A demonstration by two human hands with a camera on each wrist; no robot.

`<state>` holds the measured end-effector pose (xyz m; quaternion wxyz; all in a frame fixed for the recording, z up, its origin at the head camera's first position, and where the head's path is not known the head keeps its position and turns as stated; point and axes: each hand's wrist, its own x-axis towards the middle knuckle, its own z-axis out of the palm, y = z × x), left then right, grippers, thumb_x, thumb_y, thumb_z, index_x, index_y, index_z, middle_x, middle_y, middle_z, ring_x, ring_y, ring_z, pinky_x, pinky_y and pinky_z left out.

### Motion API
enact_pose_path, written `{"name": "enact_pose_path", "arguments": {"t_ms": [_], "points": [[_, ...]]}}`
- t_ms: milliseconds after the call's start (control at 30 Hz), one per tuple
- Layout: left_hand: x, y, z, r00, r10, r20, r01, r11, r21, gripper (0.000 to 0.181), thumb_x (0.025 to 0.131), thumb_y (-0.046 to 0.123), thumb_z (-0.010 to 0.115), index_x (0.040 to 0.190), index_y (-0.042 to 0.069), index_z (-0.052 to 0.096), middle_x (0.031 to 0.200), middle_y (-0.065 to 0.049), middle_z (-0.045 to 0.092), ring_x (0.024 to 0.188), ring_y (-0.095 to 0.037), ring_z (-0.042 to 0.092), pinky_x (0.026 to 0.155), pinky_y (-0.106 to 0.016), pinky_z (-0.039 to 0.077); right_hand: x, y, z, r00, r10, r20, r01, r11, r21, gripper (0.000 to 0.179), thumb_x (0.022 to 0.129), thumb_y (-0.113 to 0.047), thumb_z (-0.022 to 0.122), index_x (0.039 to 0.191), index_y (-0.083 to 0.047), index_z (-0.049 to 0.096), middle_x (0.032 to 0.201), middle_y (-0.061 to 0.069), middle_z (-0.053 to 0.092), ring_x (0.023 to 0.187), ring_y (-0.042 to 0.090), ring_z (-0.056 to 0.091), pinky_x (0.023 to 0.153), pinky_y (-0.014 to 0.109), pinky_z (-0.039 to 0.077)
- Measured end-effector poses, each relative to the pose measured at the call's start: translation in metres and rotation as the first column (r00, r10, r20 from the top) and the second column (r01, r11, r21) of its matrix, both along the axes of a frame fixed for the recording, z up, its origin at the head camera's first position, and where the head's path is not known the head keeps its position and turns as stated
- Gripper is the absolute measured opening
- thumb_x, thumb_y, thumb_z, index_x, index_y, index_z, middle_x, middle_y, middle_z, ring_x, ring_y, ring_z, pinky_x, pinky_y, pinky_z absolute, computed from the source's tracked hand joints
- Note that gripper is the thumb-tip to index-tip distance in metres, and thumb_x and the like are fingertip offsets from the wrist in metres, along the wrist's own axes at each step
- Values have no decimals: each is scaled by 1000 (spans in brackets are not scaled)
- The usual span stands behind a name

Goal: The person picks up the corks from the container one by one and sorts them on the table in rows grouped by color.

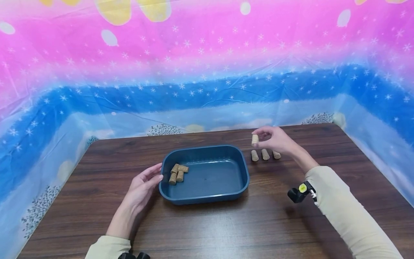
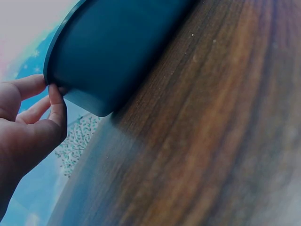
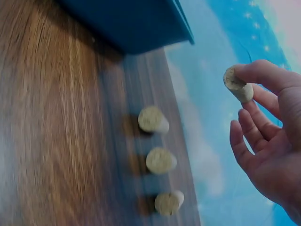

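In the head view my right hand (image 1: 273,140) pinches a tapered cork (image 1: 255,139) between thumb and fingertips, raised above the table behind a row of corks. The right wrist view shows the same cork (image 3: 237,84) held by its ends, the other fingers loosely bent. Three more corks (image 1: 265,154) stand in that row, the rightmost partly covered by the hand. My left hand (image 1: 142,189) holds the left rim of a dark blue plastic basin (image 1: 207,198), thumb and fingers at its edge (image 2: 56,47). Several corks (image 1: 180,175) lie clustered at the left inside the basin.
The basin stands on a dark wood-grain table (image 1: 207,230). A printed cloth (image 1: 207,64) in pink and blue hangs around the table's back and sides. A black wrist camera (image 1: 299,193) sits under the right sleeve.
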<state>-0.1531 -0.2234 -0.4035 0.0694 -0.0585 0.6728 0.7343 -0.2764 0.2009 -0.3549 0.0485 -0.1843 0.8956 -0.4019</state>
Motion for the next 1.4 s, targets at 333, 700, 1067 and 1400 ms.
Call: {"name": "enact_pose_path", "arguments": {"t_ms": [333,700,1067,1400], "points": [[0,-1,0,1000,6,4,-6,1000,1,54,97,5,57,146,-3,36,140,-16,40,121,-18,46,96,-18,41,0,26,-2,998,-28,58,24,997,70,45,87,-17,70,128,-2,60,114,15,61,103,29,56,83,41,46],[1,0,1,1000,4,-9,-4,1000,0,55,96,5,58,146,-3,36,138,-15,41,118,-15,48,96,-18,41,-4,57,-16,998,-45,52,40,996,79,41,87,-13,69,123,3,60,107,14,65,100,27,58,84,35,45],[1,0,2,1000,13,-3,-13,1000,18,54,97,3,56,146,-4,36,138,-16,42,116,-15,49,96,-19,42,-3,88,-32,995,-71,71,68,996,49,45,87,-14,69,125,8,58,101,13,65,90,17,57,75,24,47],[0,0,1,1000,3,3,-3,1000,9,54,97,5,57,146,-3,36,141,-17,40,119,-17,47,97,-19,41,-2,104,-46,988,-107,114,100,992,73,46,89,-15,66,128,7,56,111,20,63,97,22,56,77,29,48]]}}
